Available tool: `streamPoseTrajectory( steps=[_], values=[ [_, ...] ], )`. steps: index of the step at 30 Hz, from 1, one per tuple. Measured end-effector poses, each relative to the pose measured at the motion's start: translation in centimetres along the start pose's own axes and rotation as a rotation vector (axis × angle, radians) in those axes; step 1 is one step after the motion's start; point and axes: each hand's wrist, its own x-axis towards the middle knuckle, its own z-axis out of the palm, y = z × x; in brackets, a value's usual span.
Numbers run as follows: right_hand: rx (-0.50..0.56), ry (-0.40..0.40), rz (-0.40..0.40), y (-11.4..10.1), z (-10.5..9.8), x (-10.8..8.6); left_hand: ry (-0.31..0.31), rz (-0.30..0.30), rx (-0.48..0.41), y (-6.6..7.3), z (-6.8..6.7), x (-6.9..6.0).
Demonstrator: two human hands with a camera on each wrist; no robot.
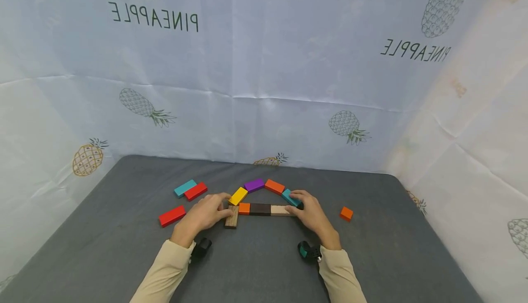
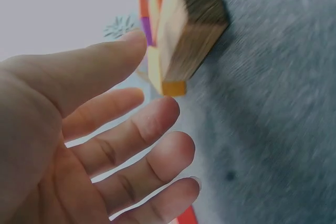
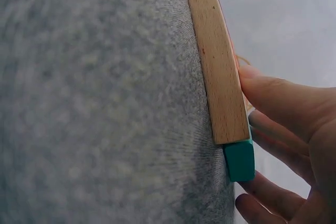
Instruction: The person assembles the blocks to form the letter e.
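My left hand [image 1: 209, 211] is held beside a brown wooden block [image 1: 232, 217], its thumb near the block's top and its index finger near a yellow block [image 1: 238, 196]. In the left wrist view its fingers [image 2: 157, 124] are spread, with nothing between them. My right hand [image 1: 311, 211] reaches over the right end of a row: an orange block [image 1: 244, 208], a dark brown block [image 1: 260, 209] and a pale wooden block [image 1: 281, 210]. Its thumb lies along the pale block; other fingers lie by a teal-green block [image 3: 240, 161]. A blue block [image 1: 290, 197] is partly covered.
A purple block [image 1: 254, 185] and an orange-red block [image 1: 274, 186] continue the arch behind the row. To the left lie a light-blue block [image 1: 185, 187] and two red blocks, one nearer [image 1: 172, 216]. A small orange block [image 1: 346, 213] lies at right on the grey tabletop [image 1: 255, 266].
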Motion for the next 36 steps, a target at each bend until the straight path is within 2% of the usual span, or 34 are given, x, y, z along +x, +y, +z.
streamPoseTrajectory(
  steps=[8, 19, 24, 30, 36],
  values=[
    [-0.004, -0.003, 0.011, 0.1, 0.1, 0.0, 0.015, 0.012, -0.017, -0.2, -1.0, -0.4],
    [-0.006, 0.006, -0.008, 0.2, 0.2, -0.2, -0.019, 0.011, 0.001, 0.2, 0.8, 0.2],
    [-0.010, 0.005, 0.003, 0.1, 0.1, -0.2, -0.042, -0.028, 0.002, 0.2, 1.0, 0.2],
    [0.000, -0.003, 0.032, -0.1, 0.0, -0.1, -0.058, -0.045, -0.009, 0.2, 0.9, 0.1],
    [-0.005, -0.006, 0.022, -0.1, 0.0, 0.0, -0.064, -0.073, -0.008, 0.2, 0.8, 0.1]
  ],
)
